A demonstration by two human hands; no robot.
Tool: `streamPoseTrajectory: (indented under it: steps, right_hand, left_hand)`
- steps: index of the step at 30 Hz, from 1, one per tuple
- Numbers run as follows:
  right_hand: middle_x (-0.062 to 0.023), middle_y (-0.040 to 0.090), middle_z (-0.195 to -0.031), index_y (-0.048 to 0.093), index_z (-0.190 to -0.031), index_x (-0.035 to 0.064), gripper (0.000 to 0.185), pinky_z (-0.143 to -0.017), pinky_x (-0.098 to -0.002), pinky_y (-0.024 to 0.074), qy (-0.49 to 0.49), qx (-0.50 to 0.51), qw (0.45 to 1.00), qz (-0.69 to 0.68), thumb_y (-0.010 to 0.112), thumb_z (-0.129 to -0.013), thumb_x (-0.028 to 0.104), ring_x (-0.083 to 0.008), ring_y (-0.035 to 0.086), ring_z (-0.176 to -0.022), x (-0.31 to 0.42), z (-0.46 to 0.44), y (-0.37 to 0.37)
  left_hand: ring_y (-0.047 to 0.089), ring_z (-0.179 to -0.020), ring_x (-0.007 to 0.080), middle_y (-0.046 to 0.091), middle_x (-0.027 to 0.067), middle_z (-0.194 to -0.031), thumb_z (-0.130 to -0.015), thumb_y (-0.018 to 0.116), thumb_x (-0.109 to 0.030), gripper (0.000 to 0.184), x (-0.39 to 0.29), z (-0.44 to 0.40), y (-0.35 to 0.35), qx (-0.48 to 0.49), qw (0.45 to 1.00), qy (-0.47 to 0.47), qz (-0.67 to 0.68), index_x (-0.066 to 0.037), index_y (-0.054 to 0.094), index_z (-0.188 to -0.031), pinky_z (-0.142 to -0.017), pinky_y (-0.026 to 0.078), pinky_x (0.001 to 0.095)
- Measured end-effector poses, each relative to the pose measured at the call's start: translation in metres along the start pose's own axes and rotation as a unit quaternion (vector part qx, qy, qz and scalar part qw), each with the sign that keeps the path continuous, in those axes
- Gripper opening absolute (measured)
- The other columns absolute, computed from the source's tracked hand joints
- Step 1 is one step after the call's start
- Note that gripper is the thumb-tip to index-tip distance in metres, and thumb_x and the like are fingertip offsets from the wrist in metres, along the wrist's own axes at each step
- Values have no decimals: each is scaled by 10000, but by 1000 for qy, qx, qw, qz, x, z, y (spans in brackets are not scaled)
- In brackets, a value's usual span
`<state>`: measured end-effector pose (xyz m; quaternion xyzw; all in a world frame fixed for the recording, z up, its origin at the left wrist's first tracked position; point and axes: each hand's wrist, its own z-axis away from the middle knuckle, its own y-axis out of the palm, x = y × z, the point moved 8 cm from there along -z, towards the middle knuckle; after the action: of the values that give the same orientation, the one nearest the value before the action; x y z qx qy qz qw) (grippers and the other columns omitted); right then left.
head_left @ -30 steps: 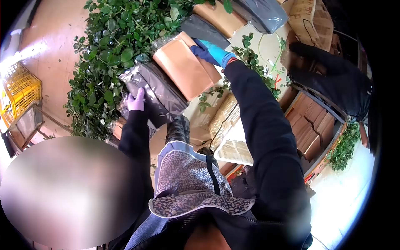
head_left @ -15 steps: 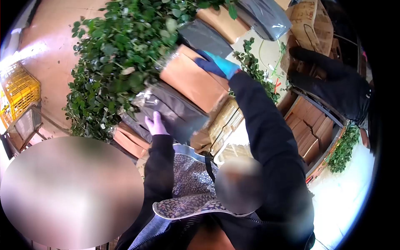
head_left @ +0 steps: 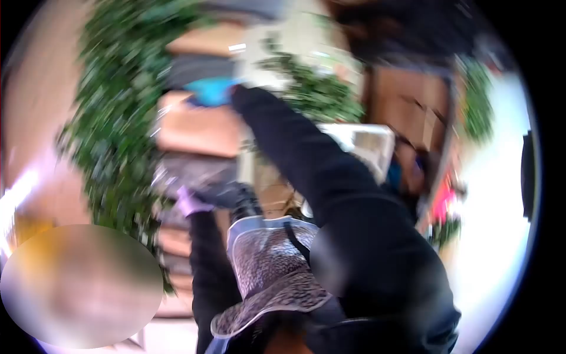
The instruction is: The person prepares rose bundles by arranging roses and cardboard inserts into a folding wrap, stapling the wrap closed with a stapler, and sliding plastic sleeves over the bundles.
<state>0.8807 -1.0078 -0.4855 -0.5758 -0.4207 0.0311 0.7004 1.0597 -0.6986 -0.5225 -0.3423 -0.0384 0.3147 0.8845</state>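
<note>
My right hand point(head_left: 211, 91), in a teal and dark blue glove, lies along the upper edge of a bundle of leafy stems wrapped in brown paper point(head_left: 199, 125). Blur smears its fingers. Lower down, my left hand point(head_left: 193, 202), in a pale purple glove, touches the near side of a bundle in dark grey wrapping point(head_left: 197, 171), its thumb and fingers apart. Clear film shows around the wraps. Green leaves point(head_left: 118, 118) stick out of the bundles to the left.
More brown and dark bundles point(head_left: 212, 38) lie above and below in the same row. Loose leafy stems point(head_left: 321, 91) rest on the pale table right of my hands. Beyond my right arm are a white crate point(head_left: 377, 138) and a large brown box point(head_left: 410, 100). A person in dark clothing point(head_left: 407, 26) stands top right.
My view has turned and blurred, so the bundles appear further left and more level. Both hands remain at the same brown and dark bundles. The white crate shows more clearly.
</note>
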Motion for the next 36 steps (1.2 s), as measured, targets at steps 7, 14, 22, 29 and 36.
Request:
streamPoseTrajectory:
  steps: [7,14,22,29,36]
  right_hand:
    - [-175,631,-1065,599,-1178,102,426,-714,-437,508,161,-307,929,-130,629,-849,369,-364,629,-876,99,112,-152]
    - [-200,632,-1131,523,-1318,90,494,-888,-427,486,400,-259,847,-236,615,-886,311,-388,603,-1036,133,418,-120]
    - [-239,628,-1130,515,-1302,59,612,-910,-456,477,805,-281,468,-233,591,-854,468,-381,619,-1040,232,873,-32]
    - [-197,384,-1455,414,-1368,-7,827,-1020,-467,390,950,-244,193,-4,648,-777,522,-373,410,-1307,390,1246,26]
    - [-234,470,-1338,453,-1327,10,788,-972,-501,403,923,-185,298,157,708,-746,478,-398,463,-1223,435,1468,-15]
  left_hand:
    - [463,-1225,325,486,117,-1338,-809,569,-622,667,53,-10,45,86,748,-124,647,-191,483,-1310,-1005,396,542]
    - [236,-1420,315,281,15,-1545,-724,445,-860,967,82,44,66,102,787,-226,565,-225,346,-1446,-1089,166,639]
    - [422,-1248,295,412,162,-1380,-864,552,-563,667,58,188,136,159,941,-187,234,-126,418,-1350,-1052,325,431]
    - [487,-1054,267,513,131,-1155,-853,613,-421,517,7,276,232,220,975,9,-41,-63,484,-1203,-940,400,394]
    - [553,-861,239,613,101,-930,-842,675,-279,373,-130,323,313,202,886,341,-241,0,551,-1056,-828,474,356]
